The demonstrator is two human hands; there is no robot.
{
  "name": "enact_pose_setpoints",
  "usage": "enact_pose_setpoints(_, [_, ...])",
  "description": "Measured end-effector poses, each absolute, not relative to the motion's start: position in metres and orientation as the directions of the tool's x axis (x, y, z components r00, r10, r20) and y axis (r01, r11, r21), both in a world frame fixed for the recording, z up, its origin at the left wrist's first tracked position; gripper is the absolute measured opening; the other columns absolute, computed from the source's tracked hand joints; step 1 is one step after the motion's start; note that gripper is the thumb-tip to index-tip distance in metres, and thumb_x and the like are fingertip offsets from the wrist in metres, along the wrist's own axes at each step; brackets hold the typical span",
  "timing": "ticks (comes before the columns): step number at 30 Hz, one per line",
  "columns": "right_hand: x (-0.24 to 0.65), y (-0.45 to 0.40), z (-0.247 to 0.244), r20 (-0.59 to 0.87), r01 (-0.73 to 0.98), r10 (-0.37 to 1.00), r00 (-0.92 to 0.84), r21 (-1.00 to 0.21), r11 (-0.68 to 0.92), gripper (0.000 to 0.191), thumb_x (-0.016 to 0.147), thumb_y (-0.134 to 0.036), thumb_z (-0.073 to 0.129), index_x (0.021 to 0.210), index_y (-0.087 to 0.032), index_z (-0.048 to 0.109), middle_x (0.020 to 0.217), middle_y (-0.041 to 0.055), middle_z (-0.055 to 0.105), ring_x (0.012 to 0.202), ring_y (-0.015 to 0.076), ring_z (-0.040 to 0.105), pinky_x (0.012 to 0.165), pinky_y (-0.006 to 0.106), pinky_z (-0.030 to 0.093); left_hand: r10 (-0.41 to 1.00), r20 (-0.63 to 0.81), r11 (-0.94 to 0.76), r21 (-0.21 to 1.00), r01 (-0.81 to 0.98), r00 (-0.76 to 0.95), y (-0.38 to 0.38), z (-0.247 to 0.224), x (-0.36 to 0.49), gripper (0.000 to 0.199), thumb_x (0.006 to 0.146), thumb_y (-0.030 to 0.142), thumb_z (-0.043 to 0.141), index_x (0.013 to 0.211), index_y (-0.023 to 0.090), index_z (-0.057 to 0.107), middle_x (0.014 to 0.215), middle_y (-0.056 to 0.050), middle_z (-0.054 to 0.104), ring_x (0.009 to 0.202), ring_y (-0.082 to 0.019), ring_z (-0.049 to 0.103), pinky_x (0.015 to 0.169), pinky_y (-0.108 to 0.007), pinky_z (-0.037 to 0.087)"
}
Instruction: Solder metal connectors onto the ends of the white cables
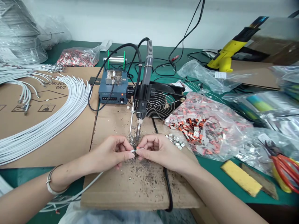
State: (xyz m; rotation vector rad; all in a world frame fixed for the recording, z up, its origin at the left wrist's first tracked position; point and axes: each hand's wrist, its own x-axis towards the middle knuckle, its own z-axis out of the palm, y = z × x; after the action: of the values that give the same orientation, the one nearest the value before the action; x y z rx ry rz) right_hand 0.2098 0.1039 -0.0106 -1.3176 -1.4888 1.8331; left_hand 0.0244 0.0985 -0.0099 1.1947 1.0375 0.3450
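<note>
My left hand (114, 153) pinches the end of a white cable (93, 181), whose length trails back under my wrist. Facing it, my right hand (158, 149) is closed on a small USB connector (140, 148) with an orange insert, mostly hidden by the fingers. Cable end and connector meet between the fingertips; whether they are joined I cannot tell. Just above them points the tip of a soldering iron (141, 105), fixed upright in a stand. A thin metal feed tube (131, 123) runs down beside the iron to the same spot.
Behind stand a blue solder feeder (113, 90) with a solder spool and a black fan (161, 104). White cables (67, 115) lie left on cardboard (46, 137). At right are bagged connectors (198, 124), a yellow sponge (241, 178), red-handled pliers (283, 171) and a yellow heat gun (225, 54).
</note>
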Motion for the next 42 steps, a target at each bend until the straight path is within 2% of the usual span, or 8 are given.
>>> enact_pose_setpoints(9, [0.213, 0.105, -0.012, -0.350, 0.190, 0.767, -0.538, -0.937, -0.294, 0.030, 0.060, -0.035, 0.078, 0.065, -0.013, 0.059, 0.060, 0.0023, 0.065, 0.054, 0.0087, 0.055, 0.052, 0.019, 0.038, 0.735, -0.413, 0.321, 0.911, 0.260, 0.537, 0.096, -0.010, 0.026, 0.024, 0.074, 0.034, 0.063, 0.076, 0.013, 0.049, 0.057, 0.006, 0.043, 0.049, -0.004, 0.040, 0.043, -0.014, 0.041])
enact_pose_setpoints(14, [0.212, 0.104, -0.010, -0.341, 0.198, 0.769, -0.540, -0.940, -0.278, 0.034, 0.062, -0.042, 0.076, 0.066, -0.014, 0.058, 0.061, 0.0035, 0.066, 0.056, 0.0108, 0.057, 0.053, 0.021, 0.038, 0.764, -0.371, 0.286, 0.928, 0.238, 0.528, 0.094, -0.013, 0.027, 0.019, 0.077, 0.029, 0.059, 0.074, 0.014, 0.050, 0.057, 0.005, 0.044, 0.049, -0.005, 0.041, 0.044, -0.015, 0.041])
enact_pose_setpoints(18, [0.215, 0.104, -0.011, -0.330, 0.212, 0.762, -0.557, -0.944, -0.254, 0.037, 0.067, -0.049, 0.070, 0.068, -0.013, 0.058, 0.064, 0.0050, 0.067, 0.055, 0.0105, 0.056, 0.051, 0.022, 0.036, 0.765, -0.361, 0.281, 0.932, 0.228, 0.534, 0.094, -0.012, 0.026, 0.021, 0.077, 0.032, 0.060, 0.075, 0.013, 0.050, 0.056, 0.006, 0.043, 0.047, -0.004, 0.041, 0.042, -0.015, 0.041])
enact_pose_setpoints(24, [0.222, 0.105, -0.011, -0.321, 0.151, 0.762, -0.562, -0.946, -0.287, 0.030, 0.075, -0.040, 0.066, 0.085, -0.014, 0.058, 0.074, 0.0056, 0.068, 0.055, 0.0079, 0.052, 0.049, 0.020, 0.033, 0.750, -0.419, 0.308, 0.906, 0.291, 0.512, 0.097, -0.007, 0.025, 0.020, 0.078, 0.032, 0.058, 0.077, 0.013, 0.051, 0.053, 0.007, 0.042, 0.040, -0.004, 0.040, 0.035, -0.015, 0.038])
enact_pose_setpoints(32, [0.218, 0.105, -0.014, -0.352, 0.148, 0.801, -0.484, -0.935, -0.322, 0.026, 0.072, -0.034, 0.069, 0.082, -0.012, 0.060, 0.073, 0.0054, 0.067, 0.051, 0.0056, 0.047, 0.045, 0.018, 0.032, 0.718, -0.479, 0.345, 0.875, 0.340, 0.505, 0.100, -0.004, 0.023, 0.024, 0.078, 0.036, 0.058, 0.078, 0.013, 0.051, 0.049, 0.008, 0.043, 0.035, -0.003, 0.040, 0.032, -0.013, 0.035])
enact_pose_setpoints(38, [0.215, 0.104, -0.014, -0.298, 0.081, 0.850, -0.434, -0.953, -0.292, 0.019, 0.069, -0.028, 0.070, 0.077, -0.013, 0.060, 0.066, 0.0036, 0.066, 0.049, 0.0055, 0.048, 0.044, 0.018, 0.035, 0.721, -0.493, 0.368, 0.868, 0.334, 0.486, 0.103, -0.005, 0.022, 0.032, 0.073, 0.042, 0.063, 0.075, 0.013, 0.052, 0.048, 0.007, 0.043, 0.034, -0.004, 0.040, 0.030, -0.013, 0.036])
enact_pose_setpoints(42, [0.213, 0.104, -0.015, -0.232, 0.051, 0.884, -0.405, -0.971, -0.232, 0.016, 0.069, -0.026, 0.070, 0.073, -0.014, 0.060, 0.062, 0.0023, 0.065, 0.048, 0.0062, 0.049, 0.043, 0.018, 0.035, 0.726, -0.476, 0.366, 0.879, 0.306, 0.497, 0.105, -0.004, 0.021, 0.028, 0.074, 0.038, 0.063, 0.078, 0.012, 0.053, 0.050, 0.008, 0.045, 0.035, -0.002, 0.040, 0.031, -0.011, 0.038])
